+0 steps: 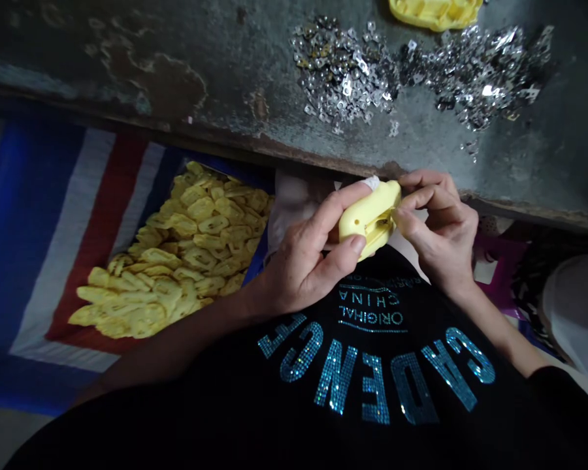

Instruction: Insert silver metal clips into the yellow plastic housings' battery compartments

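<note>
My left hand (pixel 313 251) grips a yellow plastic casing (pixel 370 219), thumb below and a white-wrapped fingertip above. The casing is oblong, with a small round hole and a long slot facing my right side. My right hand (pixel 438 225) is at the slotted side, its thumb and forefinger pinched together at the casing's edge. Whatever is between those fingertips, if anything, is too small to make out. Beyond my hands, small shiny metal pieces lie in two heaps, a left heap (pixel 345 75) and a right heap (pixel 485 75), on the worn metal table (pixel 215 59).
A blue bin (pixel 10 196) lined with striped cloth (pixel 91 222) stands at left, holding many yellow plastic pieces (pixel 196 241). Another yellow part (pixel 436 13) lies at the table's far side. The table's front edge runs just beyond my hands. Something magenta (pixel 507 274) is at right.
</note>
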A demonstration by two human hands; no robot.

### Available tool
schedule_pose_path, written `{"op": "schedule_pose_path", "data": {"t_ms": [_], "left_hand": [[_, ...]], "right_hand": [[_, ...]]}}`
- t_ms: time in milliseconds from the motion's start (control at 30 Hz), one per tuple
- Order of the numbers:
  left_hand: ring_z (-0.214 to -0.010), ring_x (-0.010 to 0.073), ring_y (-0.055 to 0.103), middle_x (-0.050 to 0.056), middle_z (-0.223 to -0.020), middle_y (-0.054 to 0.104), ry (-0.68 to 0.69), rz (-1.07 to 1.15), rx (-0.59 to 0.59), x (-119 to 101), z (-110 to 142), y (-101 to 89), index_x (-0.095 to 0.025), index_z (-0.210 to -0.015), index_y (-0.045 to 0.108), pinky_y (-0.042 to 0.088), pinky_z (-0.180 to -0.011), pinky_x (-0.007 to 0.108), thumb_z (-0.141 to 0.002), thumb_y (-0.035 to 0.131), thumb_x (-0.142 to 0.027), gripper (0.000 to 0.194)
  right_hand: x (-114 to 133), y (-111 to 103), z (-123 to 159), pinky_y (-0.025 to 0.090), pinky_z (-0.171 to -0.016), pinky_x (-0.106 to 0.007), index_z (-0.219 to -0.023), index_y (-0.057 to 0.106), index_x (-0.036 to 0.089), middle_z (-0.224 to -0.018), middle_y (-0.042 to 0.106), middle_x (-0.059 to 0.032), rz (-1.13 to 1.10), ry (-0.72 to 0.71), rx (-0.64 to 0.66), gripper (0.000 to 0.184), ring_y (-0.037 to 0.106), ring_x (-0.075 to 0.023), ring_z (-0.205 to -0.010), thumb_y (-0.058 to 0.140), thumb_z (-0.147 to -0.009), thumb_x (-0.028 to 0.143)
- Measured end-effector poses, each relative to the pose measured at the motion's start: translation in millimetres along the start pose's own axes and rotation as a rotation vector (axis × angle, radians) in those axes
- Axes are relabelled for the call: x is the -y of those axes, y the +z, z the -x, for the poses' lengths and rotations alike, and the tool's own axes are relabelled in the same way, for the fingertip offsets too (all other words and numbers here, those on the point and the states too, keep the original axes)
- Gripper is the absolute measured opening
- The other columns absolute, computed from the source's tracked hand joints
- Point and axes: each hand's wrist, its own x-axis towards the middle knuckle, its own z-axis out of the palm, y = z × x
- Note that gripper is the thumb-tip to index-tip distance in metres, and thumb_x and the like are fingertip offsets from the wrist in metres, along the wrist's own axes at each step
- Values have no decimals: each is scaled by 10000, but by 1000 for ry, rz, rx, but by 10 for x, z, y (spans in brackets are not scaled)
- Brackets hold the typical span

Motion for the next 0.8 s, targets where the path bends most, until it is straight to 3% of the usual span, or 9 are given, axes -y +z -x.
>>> {"op": "schedule_pose_path", "data": {"t_ms": [300,400,500,633,800], "left_hand": [[-1288,320,847,82,-1760,634,-78,207,-46,1,-76,65,-309,-1659,599,821,-929,415,-1165,684,-480,530],[-1254,316,858,79,-1738,656,-83,219,-53,23,-70,66,-316,-1654,597,823,-918,425,-1161,689,-498,534],[-1227,299,864,80,-1722,675,-59,201,-39,38,-45,63,-319,-1675,585,821,-938,422,-1167,678,-492,544],[-1319,295,841,79,-1764,650,-4,45,-3,-2,-34,46,-323,-1733,544,798,-1007,393,-1186,647,-445,569],[-1574,344,704,139,-1786,632,277,-312,86,-105,-97,8,-255,-1786,507,647,-1302,461,-1171,656,-337,638]], "right_hand": [[14,-47,39,613,-1175,-603,-993,854,349,-1204,816,-22,13,-19,7,48,759,-278,-1185,870,-1030,375],[0,-66,41,609,-1180,-611,-1010,842,356,-1219,813,-27,68,-44,-27,61,754,-295,-1215,839,-1043,407],[-25,-95,8,621,-1104,-540,-1107,836,341,-1267,810,-35,69,-26,-1,161,743,-300,-1248,877,-1004,458],[-50,-159,-99,623,-916,-428,-1257,802,331,-1233,826,-24,-13,76,150,362,765,-260,-1099,943,-938,429],[-47,-216,-192,631,-821,-378,-1267,773,303,-1254,805,-25,-10,40,257,405,764,-231,-1036,944,-901,339]]}}
